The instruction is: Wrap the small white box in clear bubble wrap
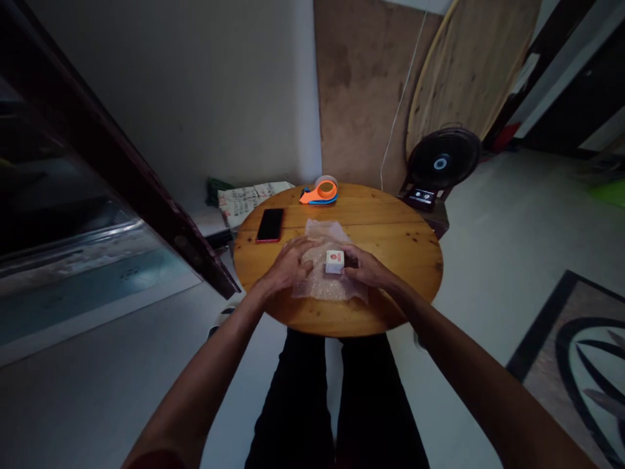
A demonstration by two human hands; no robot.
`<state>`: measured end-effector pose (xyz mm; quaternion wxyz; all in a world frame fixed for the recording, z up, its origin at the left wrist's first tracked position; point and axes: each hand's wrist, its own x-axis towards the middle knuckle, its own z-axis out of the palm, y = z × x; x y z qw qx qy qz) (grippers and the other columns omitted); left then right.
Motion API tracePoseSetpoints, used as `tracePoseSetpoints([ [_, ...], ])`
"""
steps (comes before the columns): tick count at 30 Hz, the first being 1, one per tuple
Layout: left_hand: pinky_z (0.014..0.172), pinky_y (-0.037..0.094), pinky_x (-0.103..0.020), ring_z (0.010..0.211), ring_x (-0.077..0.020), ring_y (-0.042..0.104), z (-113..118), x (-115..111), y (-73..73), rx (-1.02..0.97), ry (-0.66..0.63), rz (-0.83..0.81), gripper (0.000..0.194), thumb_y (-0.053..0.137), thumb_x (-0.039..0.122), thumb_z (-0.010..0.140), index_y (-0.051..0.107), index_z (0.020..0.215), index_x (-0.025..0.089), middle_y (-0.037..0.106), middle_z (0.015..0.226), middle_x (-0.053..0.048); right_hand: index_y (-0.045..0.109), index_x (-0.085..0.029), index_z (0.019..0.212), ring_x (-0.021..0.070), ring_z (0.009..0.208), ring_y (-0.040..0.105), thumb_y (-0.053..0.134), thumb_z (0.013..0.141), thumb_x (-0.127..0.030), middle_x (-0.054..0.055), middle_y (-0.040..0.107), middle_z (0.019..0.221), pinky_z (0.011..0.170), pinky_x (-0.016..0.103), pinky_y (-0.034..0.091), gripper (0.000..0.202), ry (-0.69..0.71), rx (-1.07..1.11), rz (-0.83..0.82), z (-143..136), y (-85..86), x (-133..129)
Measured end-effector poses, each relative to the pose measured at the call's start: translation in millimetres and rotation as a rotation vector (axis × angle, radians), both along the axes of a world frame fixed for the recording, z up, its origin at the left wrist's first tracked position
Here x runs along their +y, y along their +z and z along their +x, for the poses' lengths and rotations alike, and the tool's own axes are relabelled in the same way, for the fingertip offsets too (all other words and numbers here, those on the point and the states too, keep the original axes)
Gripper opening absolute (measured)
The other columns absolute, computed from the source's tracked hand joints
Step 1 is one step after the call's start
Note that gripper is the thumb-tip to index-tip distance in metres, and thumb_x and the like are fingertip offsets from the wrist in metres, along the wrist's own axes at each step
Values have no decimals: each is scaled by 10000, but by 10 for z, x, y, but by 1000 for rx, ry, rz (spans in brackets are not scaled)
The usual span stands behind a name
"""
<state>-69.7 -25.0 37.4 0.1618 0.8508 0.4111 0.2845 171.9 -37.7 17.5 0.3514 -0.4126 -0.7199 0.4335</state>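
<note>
Bubble wrap (pixel 327 287) lies beneath a white box (pixel 334 262); our left hand (pixel 291 264) spreads over the wrap, our right hand (pixel 364 266) curls beside the box, whether gripping, we can't tell.

On the table (pixel 410 234) before us, a box (pixel 334 262) sits atop bubble wrap (pixel 325 288), our left hand (pixel 293 262) on the wrap to the box's left and our right hand (pixel 364 266) at its right side. Beyond our left hand lies a phone (pixel 270 225), with a tape dispenser (pixel 312 196) near the table's far edge. Past the table to our right, a fan (pixel 442 163) stands before a board (pixel 469 71); a rug (pixel 547 345) lies on the floor (pixel 481 280).
</note>
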Motion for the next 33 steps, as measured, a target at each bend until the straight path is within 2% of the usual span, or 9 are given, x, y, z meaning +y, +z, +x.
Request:
tracePoseSetpoints([
  [4,1058,357,-451,1129,-265,521,4,-483,39,253,-62,121,297,584,236,769,666,1052,197,644,1073,-84,574,-191,1163,206,1047,622,630,679,-128,64,650,1174,938,376,478,491,53,106,-90,15,35,11],
  [8,1124,242,-519,1169,-301,487,136,-738,-39,401,-63,182,323,634,302,754,642,1059,195,635,1074,-90,575,-187,1175,211,1062,617,630,705,-152,72,648,1185,946,385,475,474,93,122,-82,48,35,39],
  [12,1089,296,-492,1082,-277,534,224,-732,-122,466,-10,218,183,591,258,798,634,958,181,635,1010,-85,587,-190,1129,211,1060,612,610,714,-164,65,646,1170,947,383,468,416,-16,36,-27,108,11,45],
  [16,896,439,-408,908,-245,577,238,-698,-231,522,-8,218,110,513,191,850,620,834,172,633,896,-73,577,-185,1049,209,955,620,622,742,-240,64,642,1073,842,362,494,315,-171,-158,59,189,45,-69],
  [19,882,437,-402,918,-252,569,237,-701,-290,514,-14,259,117,499,180,866,614,844,165,633,912,-78,564,-190,1005,189,852,604,625,773,-317,43,632,965,770,331,489,272,-90,-303,112,207,138,-264],
  [22,907,425,-393,925,-246,565,232,-699,-310,459,8,270,100,498,165,860,595,835,160,632,907,-81,556,-189,1040,210,872,567,692,724,-403,64,613,999,780,350,468,405,-5,-504,228,161,211,-486],
  [26,857,439,-363,862,-223,579,213,-649,-264,350,84,217,105,473,162,863,572,830,176,634,836,-66,543,-170,1034,256,973,542,664,757,-401,117,599,1068,846,374,439,380,37,-696,383,45,142,-669],
  [29,846,437,-358,843,-219,594,199,-580,-171,286,109,188,125,460,166,868,573,818,181,645,819,-67,555,-169,1017,240,942,565,497,880,-285,125,630,1030,833,350,428,189,-87,-767,441,-15,36,-662],
  [33,899,428,-365,910,-224,609,196,-487,-52,148,93,147,126,575,298,846,586,922,197,673,896,-52,596,-192,947,203,804,598,389,939,-245,90,674,906,733,305,415,214,-214,-744,376,-5,31,-514],
])
